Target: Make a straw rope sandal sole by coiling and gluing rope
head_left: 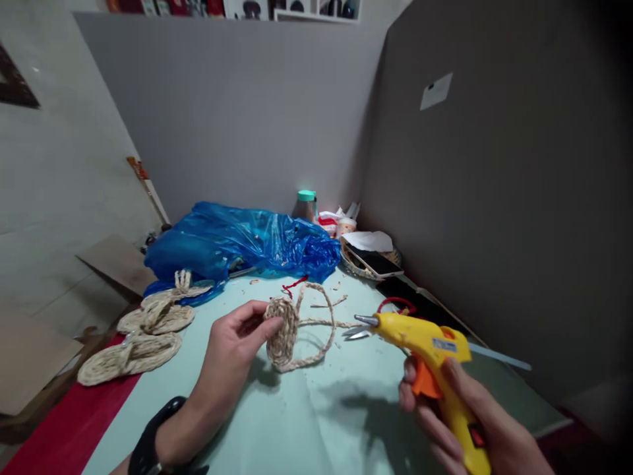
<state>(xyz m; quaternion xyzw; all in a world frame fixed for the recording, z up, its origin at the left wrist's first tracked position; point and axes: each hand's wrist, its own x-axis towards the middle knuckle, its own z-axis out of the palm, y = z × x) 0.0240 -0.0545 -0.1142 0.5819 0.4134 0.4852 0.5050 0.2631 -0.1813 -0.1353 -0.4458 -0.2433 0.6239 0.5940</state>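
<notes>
Pinched between the thumb and fingers of my left hand (pixel 237 349) is a coiled oval of braided straw (pixel 283 340), tilted up on edge above the table. A loose loop of the same braid (pixel 330 343) runs out from it to the right. My right hand (pixel 445 409) grips a yellow glue gun (pixel 420 336) by its handle, fingers at the orange trigger. Its metal nozzle points left, apart from the coil, and a clear glue stick (pixel 499 356) sticks out of its back. Just behind the nozzle lie the blades of red-handled scissors (pixel 357 333).
Finished-looking straw sandals (pixel 131 356) lie at the left table edge. A crumpled blue plastic bag (pixel 247 234) fills the back. At the back right are a basket (pixel 356 267) holding a phone (pixel 376 259) and a jar with a green lid (pixel 306 204). Grey panels (pixel 237 112) stand behind.
</notes>
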